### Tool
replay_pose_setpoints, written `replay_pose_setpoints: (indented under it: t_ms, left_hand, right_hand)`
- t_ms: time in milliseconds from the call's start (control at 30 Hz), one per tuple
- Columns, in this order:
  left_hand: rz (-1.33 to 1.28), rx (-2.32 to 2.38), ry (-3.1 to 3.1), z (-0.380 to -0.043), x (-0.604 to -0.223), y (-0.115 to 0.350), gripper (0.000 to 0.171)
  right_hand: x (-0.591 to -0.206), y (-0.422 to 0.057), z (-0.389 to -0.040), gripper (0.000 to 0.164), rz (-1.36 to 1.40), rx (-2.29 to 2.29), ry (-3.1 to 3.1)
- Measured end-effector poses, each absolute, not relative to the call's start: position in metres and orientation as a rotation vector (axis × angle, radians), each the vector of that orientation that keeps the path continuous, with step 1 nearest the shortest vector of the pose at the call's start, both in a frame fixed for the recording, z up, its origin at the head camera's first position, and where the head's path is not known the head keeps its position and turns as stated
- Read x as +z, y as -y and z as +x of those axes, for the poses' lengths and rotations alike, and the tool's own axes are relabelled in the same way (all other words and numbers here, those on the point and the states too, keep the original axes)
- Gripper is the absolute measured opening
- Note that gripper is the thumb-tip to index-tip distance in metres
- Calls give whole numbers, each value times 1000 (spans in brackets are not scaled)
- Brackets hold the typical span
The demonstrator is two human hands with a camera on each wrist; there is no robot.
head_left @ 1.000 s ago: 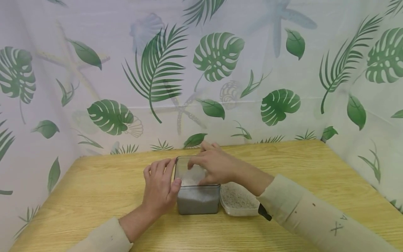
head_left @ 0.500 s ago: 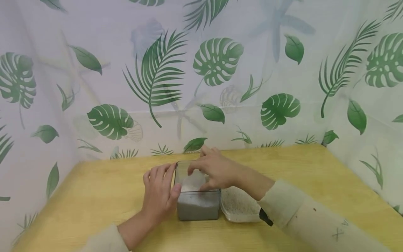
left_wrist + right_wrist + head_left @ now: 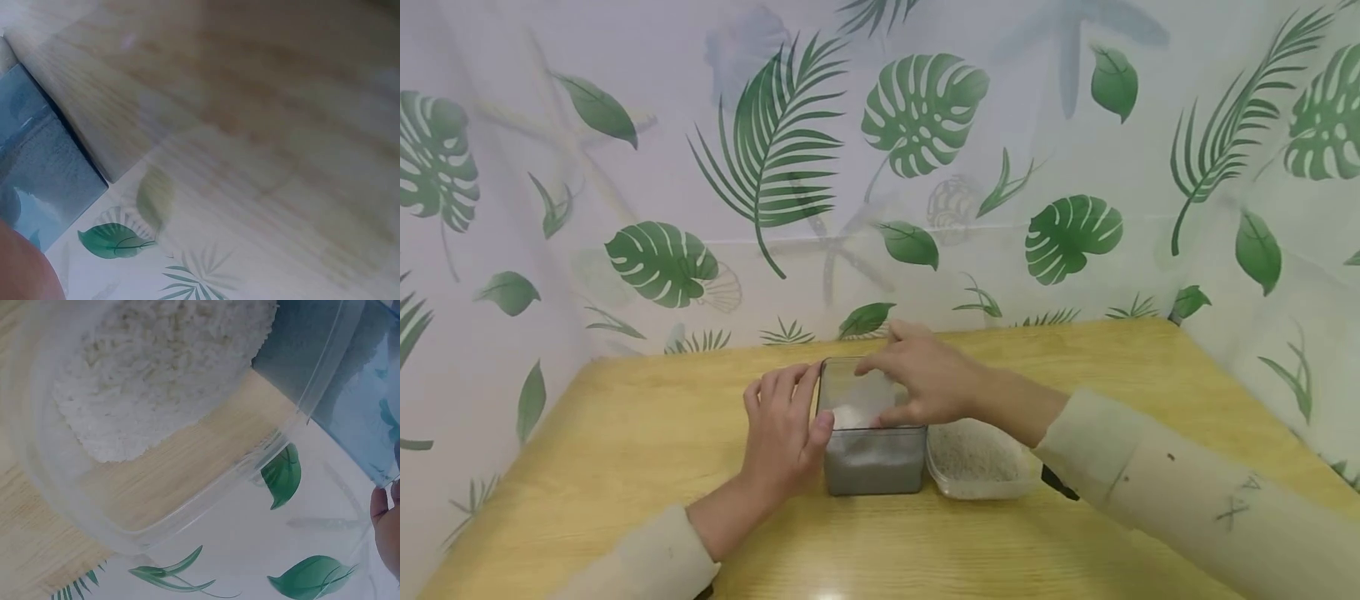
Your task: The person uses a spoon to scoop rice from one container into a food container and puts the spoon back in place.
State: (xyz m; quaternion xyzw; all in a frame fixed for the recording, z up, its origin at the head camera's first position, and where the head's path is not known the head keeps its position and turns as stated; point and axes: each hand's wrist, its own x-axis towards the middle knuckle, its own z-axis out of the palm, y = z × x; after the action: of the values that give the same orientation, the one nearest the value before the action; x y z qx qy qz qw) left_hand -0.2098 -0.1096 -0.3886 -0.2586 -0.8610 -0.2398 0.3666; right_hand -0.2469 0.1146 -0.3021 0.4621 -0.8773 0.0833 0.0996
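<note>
A grey see-through box [image 3: 874, 467], part filled with white grains or powder, stands upright on the table. My left hand [image 3: 784, 433] grips its left side, with the thumb at the front rim and the fingers along the edge. Over the opening my right hand [image 3: 928, 379] is bent, thumb low near the front rim and index finger farther back. A whitish translucent rounded thing [image 3: 876, 396] shows between them and seems pinched; its kind is unclear. Right beside the box, a clear plastic container [image 3: 156, 534] bears white rice [image 3: 169, 375], under my right wrist.
The wood-grain table [image 3: 655, 433] extends to both sides of the box. A white curtain with green leaves [image 3: 925, 117] hangs behind and at the sides. A black strap [image 3: 1060, 483] shows under the right sleeve.
The head view has tilted a little. My right hand has shifted slightly right and back over the box, and a bright white patch now shows near the left thumb. The left hand keeps its place.
</note>
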Motion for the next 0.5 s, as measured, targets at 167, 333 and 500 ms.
replay_pose_setpoints:
  t_ms: [167,333,500]
  left_hand:
    - [-671,-625,2211,-210,-387,111,82]
    - [-675,-634,2207,-211,-387,111,82]
    - [-675,-647,2204,-211,-387,109,79]
  right_hand:
    - [-300,-114,-233,65,1240,203,2604]
    - [-301,-113,-221,60,1063,243,2639]
    - [-301,-115,-217,59,996,314,2666]
